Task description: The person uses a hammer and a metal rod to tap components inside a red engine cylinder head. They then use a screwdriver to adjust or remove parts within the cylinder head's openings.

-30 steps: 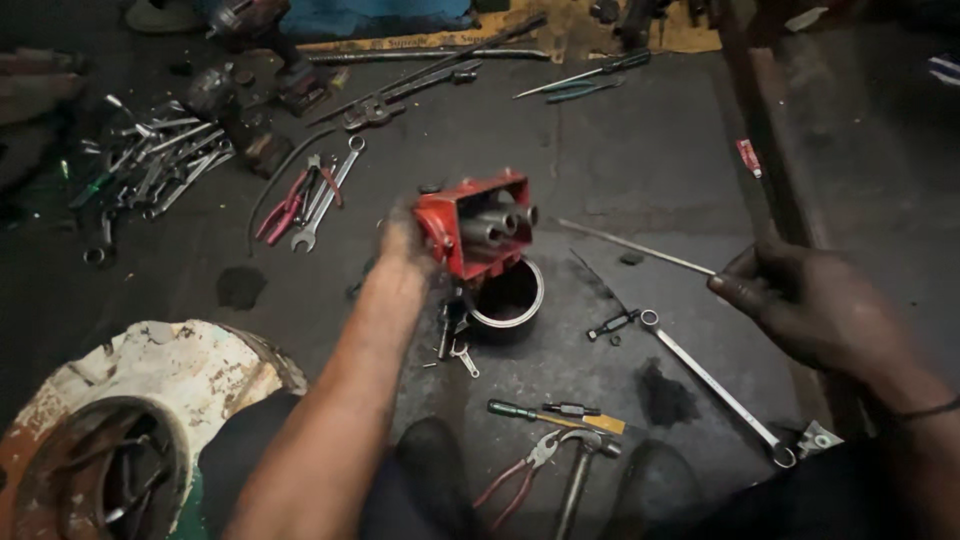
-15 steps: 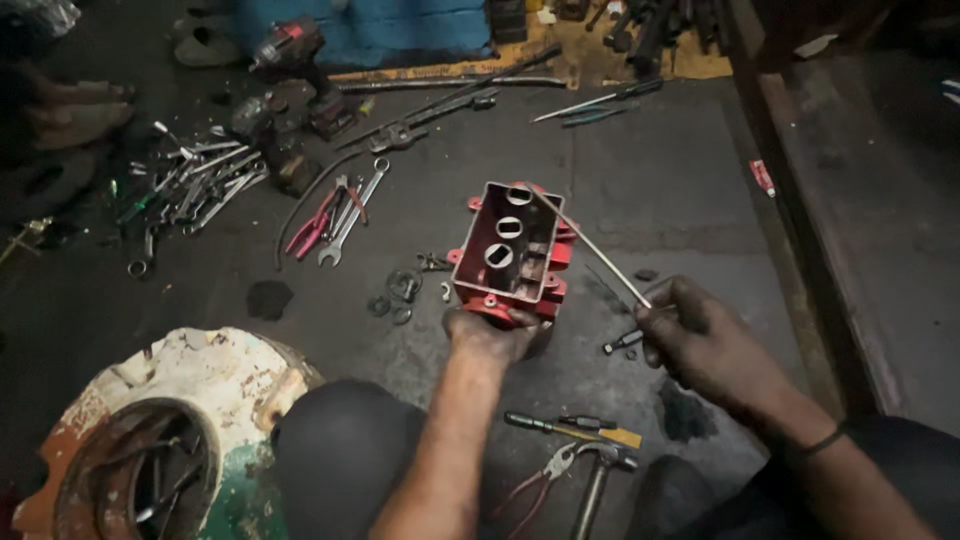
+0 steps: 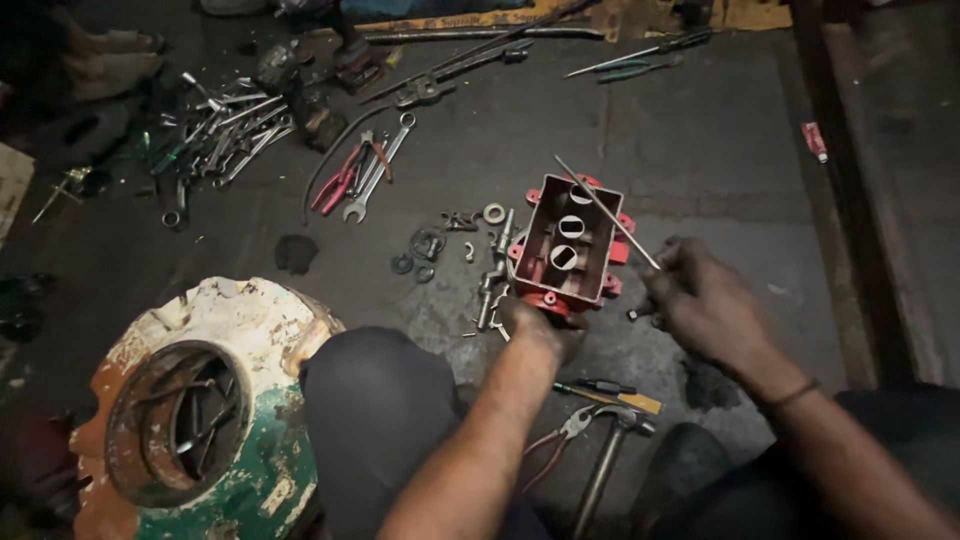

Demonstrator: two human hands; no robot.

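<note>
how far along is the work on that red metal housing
Done, it seems: the red housing is open and looks empty inside, three oval holes bare; washers and small parts lie loose on the floor. In hand: the left hand props the housing while the right hand holds a thin rod over it. Left: the loose parts are not yet fitted.

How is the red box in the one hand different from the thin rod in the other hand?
The red box is wide, hollow and open, with oval holes in its floor; the rod is long, thin and solid. The box is red, the rod bare grey metal. The left hand grips the box from below, while the right hand pinches the rod at one end, its tip slanting over the box. Both are held above the floor.
</note>
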